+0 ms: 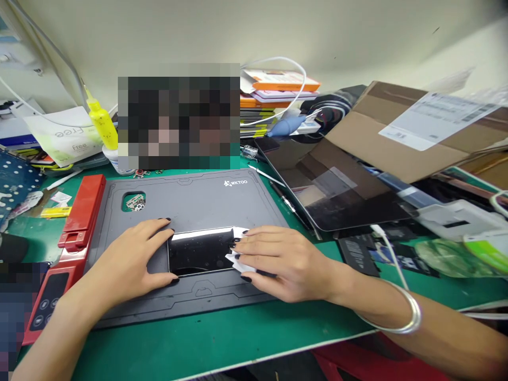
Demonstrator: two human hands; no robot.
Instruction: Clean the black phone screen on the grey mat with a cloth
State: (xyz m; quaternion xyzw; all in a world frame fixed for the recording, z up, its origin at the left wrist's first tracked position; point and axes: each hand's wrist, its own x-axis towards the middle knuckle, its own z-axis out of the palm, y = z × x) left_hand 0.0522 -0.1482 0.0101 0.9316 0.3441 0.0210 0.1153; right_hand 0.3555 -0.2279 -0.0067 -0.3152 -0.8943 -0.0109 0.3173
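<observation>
A smartphone (198, 253) lies flat, dark screen up, on a grey work mat (198, 198). My left hand (133, 259) holds the phone by its left end, fingertips at the far edge and thumb at the near edge. At the other end, my right hand (286, 262) is closed on a white wipe (235, 261) and presses it onto the glass. Part of the wipe and the phone's right end are hidden under those fingers. Small specks and reflections show on the screen.
A red folding lamp (81, 211) stands along the mat's left side. To the right lie a large dark tablet-like panel (337, 190) and an open cardboard box (365, 127). A yellow bottle (103, 124) is at the back left, and a blue air blower (288, 124) at the back.
</observation>
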